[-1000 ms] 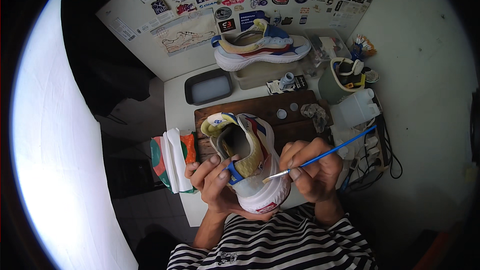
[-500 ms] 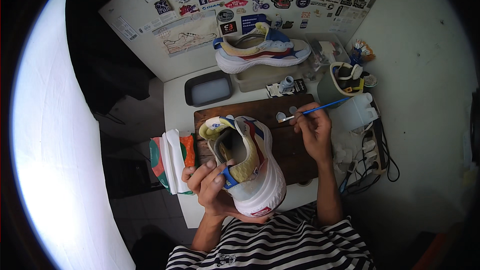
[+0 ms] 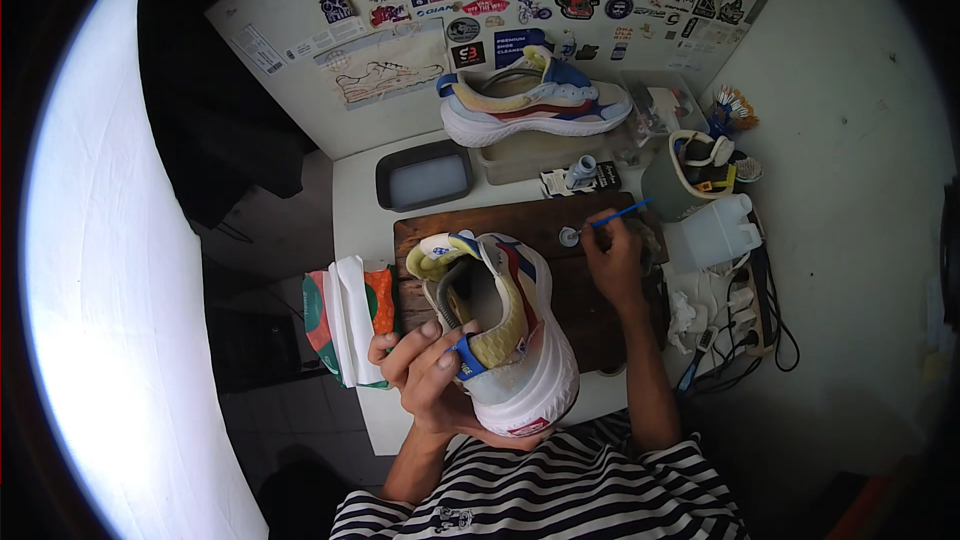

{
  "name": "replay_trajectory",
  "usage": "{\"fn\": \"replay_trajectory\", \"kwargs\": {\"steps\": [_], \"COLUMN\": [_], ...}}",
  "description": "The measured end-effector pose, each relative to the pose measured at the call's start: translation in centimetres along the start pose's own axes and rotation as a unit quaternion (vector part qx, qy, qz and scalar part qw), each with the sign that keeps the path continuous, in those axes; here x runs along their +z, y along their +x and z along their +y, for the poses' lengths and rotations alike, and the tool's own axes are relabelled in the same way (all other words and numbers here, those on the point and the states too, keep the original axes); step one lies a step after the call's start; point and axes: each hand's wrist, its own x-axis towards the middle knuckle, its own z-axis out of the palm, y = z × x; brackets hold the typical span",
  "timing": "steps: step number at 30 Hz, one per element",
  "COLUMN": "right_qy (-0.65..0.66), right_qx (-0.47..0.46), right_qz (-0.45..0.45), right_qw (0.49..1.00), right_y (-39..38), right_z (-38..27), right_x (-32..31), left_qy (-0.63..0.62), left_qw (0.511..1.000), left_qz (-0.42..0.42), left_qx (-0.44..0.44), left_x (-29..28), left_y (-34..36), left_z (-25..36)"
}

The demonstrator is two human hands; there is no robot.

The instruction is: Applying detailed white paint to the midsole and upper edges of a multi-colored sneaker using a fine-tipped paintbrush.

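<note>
- Head view, step in hand: this looks like reloading between strokes. The right hand [image 3: 612,248] pinches a blue-handled paintbrush [image 3: 627,211], its tip down at a small white cup [image 3: 568,237] on the dark wooden board [image 3: 592,318]; whether the bristles touch the contents is too small to tell.
- Grip: the right fingers are clenched lightly around the brush; the left hand [image 3: 432,388] grasps the held sneaker [image 3: 515,372], palm beneath the heel and fingers along its left side by the blue heel tab [image 3: 466,358].
- Place: the held sneaker is in front of the person's striped shirt [image 3: 560,485], over the near part of the board and bench [image 3: 352,202]; whether its underside meets the wood cannot be seen.
- Next move: I judge it calls for a modest load on the tip, then a steady left grip with the heel turned to the brush.
- Direction: the heel faces the person. The long axis runs from near to far, slanting slightly left at the far end; the toe, hidden beyond the tongue [image 3: 440,246], seems to point away and down.
</note>
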Motion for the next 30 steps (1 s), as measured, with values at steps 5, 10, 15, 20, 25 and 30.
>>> {"fn": "replay_trajectory", "kwargs": {"steps": [5,10,15,20,25,30], "right_qy": [-0.022,-0.023,0.3,0.428,0.378,0.406], "right_qx": [0.009,0.0,0.027,-0.122,-0.201,-0.228], "right_qz": [-0.011,0.007,0.104,0.04,0.026,0.027], "right_qw": [1.0,1.0,0.948,0.895,0.903,0.885], "right_y": [0.0,-0.2,-1.4,-4.1,-5.2,-5.2], "right_z": [-0.2,-1.0,-8.5,-15.5,-17.6,-17.2], "right_x": [0.0,-0.8,-4.4,-6.7,-4.5,-4.1], "left_qy": [0.012,0.005,-0.005,-0.026,-0.017,0.016], "left_qw": [1.0,1.0,1.0,0.999,0.999,0.999], "left_qz": [-0.008,0.006,-0.008,0.002,-0.023,-0.048], "left_qx": [0.002,-0.026,-0.022,-0.027,-0.016,-0.007], "left_x": [-0.1,0.4,0.7,1.4,1.4,1.1], "left_y": [-0.6,-0.7,0.1,1.5,1.6,2.2], "left_z": [-0.2,-0.3,0.0,1.0,1.0,1.5]}}
